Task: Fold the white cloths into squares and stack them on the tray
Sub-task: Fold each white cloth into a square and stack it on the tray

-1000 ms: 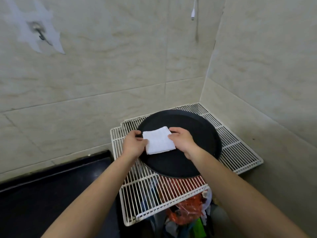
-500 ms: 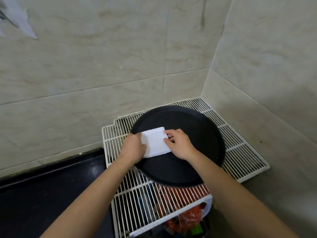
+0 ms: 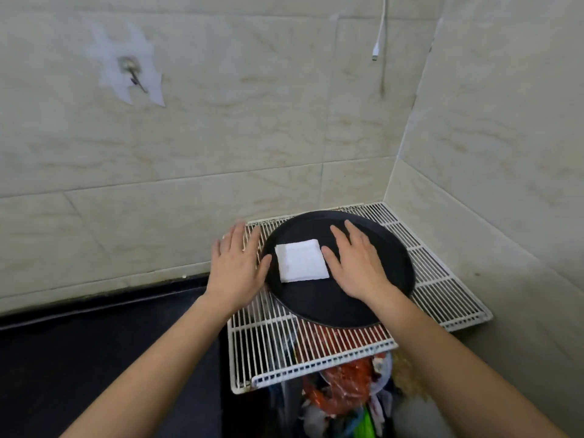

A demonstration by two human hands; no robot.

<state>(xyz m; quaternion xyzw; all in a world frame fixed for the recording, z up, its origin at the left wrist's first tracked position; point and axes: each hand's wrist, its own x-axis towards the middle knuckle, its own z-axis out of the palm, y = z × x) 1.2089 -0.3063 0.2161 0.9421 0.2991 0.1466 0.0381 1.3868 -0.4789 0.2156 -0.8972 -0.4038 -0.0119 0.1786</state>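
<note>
A white cloth (image 3: 301,260), folded into a small square, lies flat on the left part of a round black tray (image 3: 388,289). My left hand (image 3: 235,270) hovers just left of the cloth over the tray's left rim, fingers spread, holding nothing. My right hand (image 3: 355,263) is over the tray just right of the cloth, fingers apart and empty. Neither hand touches the cloth.
The tray rests on a white wire rack (image 3: 442,292) in the corner of two tiled walls. A black counter (image 3: 94,349) lies to the left. Below the rack's front edge sits a bin of colourful rubbish (image 3: 347,396). A white cable (image 3: 379,33) hangs on the back wall.
Both hands have let go of the folded cloth and spread apart to its sides, fingers now open. The cloth stays on the tray.
</note>
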